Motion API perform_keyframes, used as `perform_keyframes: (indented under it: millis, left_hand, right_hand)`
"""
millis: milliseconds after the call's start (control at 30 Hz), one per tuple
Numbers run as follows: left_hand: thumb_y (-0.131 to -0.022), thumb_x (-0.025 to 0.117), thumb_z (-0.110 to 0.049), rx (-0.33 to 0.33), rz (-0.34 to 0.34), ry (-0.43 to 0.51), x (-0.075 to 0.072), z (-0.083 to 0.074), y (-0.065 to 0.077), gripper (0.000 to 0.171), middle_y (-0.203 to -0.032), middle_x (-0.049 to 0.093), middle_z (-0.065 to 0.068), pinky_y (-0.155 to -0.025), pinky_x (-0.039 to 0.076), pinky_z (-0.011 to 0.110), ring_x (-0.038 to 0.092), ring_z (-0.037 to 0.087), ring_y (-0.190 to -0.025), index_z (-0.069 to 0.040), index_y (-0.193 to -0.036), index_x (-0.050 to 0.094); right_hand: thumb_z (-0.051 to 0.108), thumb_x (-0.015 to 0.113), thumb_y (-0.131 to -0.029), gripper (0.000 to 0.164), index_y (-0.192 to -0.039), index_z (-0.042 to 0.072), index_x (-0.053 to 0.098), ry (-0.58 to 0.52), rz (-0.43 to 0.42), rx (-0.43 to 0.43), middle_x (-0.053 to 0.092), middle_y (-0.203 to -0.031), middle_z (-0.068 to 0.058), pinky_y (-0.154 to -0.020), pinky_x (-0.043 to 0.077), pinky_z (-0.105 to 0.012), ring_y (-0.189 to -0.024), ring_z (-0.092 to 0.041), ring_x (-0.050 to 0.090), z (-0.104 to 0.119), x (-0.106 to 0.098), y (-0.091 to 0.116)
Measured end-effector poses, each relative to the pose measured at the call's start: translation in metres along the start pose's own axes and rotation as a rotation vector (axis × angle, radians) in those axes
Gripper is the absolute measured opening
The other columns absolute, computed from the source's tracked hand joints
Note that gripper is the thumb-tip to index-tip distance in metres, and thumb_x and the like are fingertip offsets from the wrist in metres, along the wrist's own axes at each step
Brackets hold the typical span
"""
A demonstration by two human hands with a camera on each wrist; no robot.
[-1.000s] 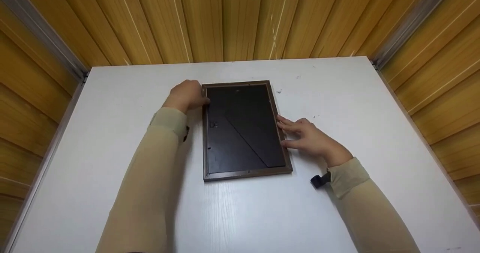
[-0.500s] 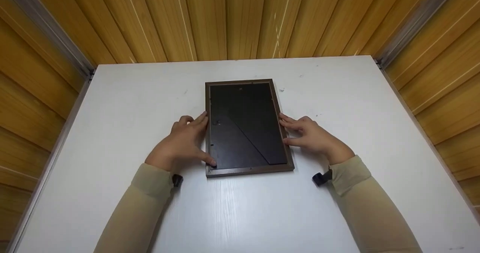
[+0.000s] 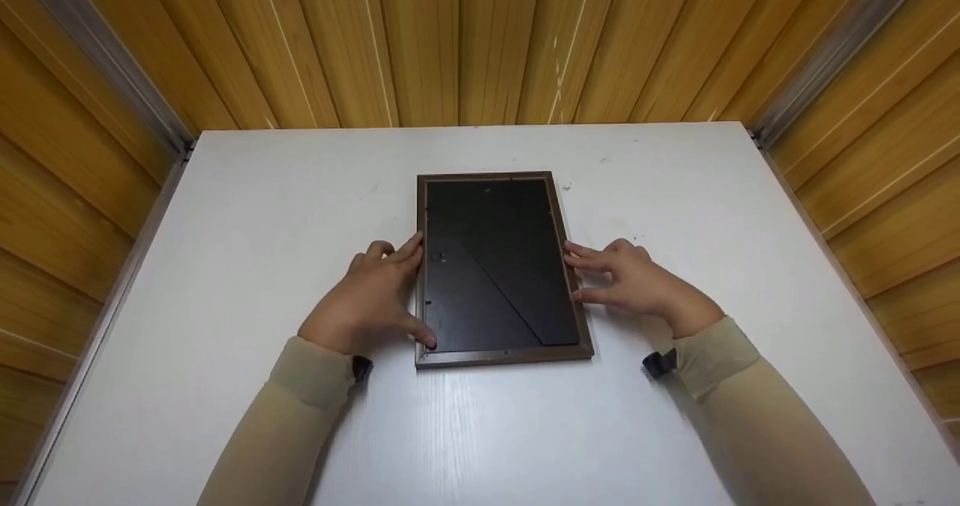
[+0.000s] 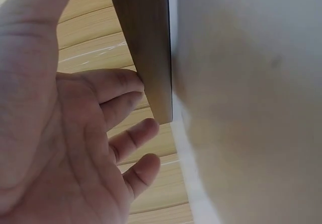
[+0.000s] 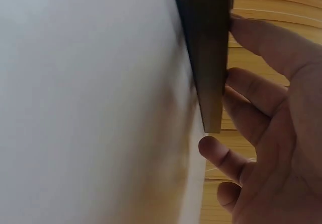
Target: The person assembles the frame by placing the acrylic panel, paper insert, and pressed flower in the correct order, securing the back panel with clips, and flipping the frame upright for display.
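A brown picture frame (image 3: 504,356) lies face down on the white table, its black backing board (image 3: 495,266) upward. The board has a slanted stand flap (image 3: 517,296) and a small metal hanger (image 3: 438,257) on its left side. My left hand (image 3: 367,299) is at the frame's left side: the thumb presses near the lower left corner, and fingertips touch the outer edge. My right hand (image 3: 634,281) rests its thumb and fingertips against the right edge. In the wrist views, the left fingers (image 4: 118,84) and right fingers (image 5: 256,90) meet the frame's side, with the lower fingers off it.
The white table (image 3: 480,438) extends around the frame. Yellow wood-look panels (image 3: 420,48) rise behind and on both sides, with grey metal posts (image 3: 825,63) at the corners. Dark straps with small devices (image 3: 660,364) sit at both wrists.
My left hand has come down from the frame's upper left corner to its lower left side, thumb now near the lower corner. The right hand keeps its place at the right edge.
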State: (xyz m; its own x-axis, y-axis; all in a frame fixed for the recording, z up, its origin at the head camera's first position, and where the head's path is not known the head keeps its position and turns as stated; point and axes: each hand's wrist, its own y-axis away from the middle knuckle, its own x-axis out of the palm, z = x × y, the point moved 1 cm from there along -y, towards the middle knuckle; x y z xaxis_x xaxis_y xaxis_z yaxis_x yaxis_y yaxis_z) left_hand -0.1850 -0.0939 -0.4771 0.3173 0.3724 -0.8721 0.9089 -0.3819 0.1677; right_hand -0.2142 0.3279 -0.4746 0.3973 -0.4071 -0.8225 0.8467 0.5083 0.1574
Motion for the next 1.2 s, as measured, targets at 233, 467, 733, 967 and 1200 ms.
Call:
perform_keyframes:
  millis: [233,467,733,967,1200]
  left_hand:
    - [-0.059,0.11,-0.064,0.006,0.016,0.015,0.0,-0.001,0.001,0.156,-0.189,0.026,-0.005,-0.125,0.052,0.058,0.044,0.039,-0.154,-0.021,-0.181,0.022]
    - [-0.063,0.11,-0.059,-0.006,0.046,0.055,-0.001,-0.003,0.002,0.155,-0.191,0.02,-0.004,-0.13,0.047,0.058,0.042,0.038,-0.162,-0.019,-0.182,0.019]
    - [-0.062,0.11,-0.059,-0.044,0.05,0.056,-0.001,-0.005,0.001,0.155,-0.19,0.026,-0.002,-0.129,0.049,0.059,0.043,0.039,-0.162,-0.021,-0.182,0.019]
    - [-0.061,0.111,-0.059,-0.059,0.041,0.074,0.001,-0.005,0.002,0.155,-0.189,0.026,-0.004,-0.13,0.048,0.06,0.043,0.038,-0.162,-0.024,-0.182,0.02]
    - [-0.062,0.11,-0.058,-0.059,0.049,0.074,0.0,-0.004,0.002,0.153,-0.19,0.024,-0.005,-0.131,0.046,0.061,0.04,0.037,-0.165,-0.024,-0.182,0.021]
  right_hand:
    - [0.027,0.083,-0.105,0.04,-0.142,0.014,0.08,0.042,-0.046,-0.009,0.077,-0.149,-0.009,-0.118,0.039,-0.057,-0.129,-0.038,0.059,0.001,-0.027,-0.036]
    - [0.02,0.074,-0.109,0.05,-0.155,0.004,0.067,0.033,-0.006,0.028,0.063,-0.163,-0.022,-0.136,0.036,-0.067,-0.16,-0.048,0.049,0.008,-0.042,-0.092]
    - [0.019,0.088,-0.098,0.093,-0.176,0.009,0.038,0.089,0.13,0.065,0.041,-0.179,-0.02,-0.14,0.029,-0.065,-0.168,-0.046,0.031,0.026,-0.047,-0.139]
    - [0.018,0.091,-0.096,0.11,-0.182,0.025,0.023,0.143,0.246,0.136,0.029,-0.182,-0.015,-0.136,0.032,-0.071,-0.169,-0.044,0.024,0.032,-0.053,-0.152]
    - [0.024,0.091,-0.097,0.112,-0.183,0.03,0.02,0.179,0.293,0.155,0.025,-0.182,-0.016,-0.136,0.03,-0.072,-0.171,-0.045,0.022,0.032,-0.056,-0.158]
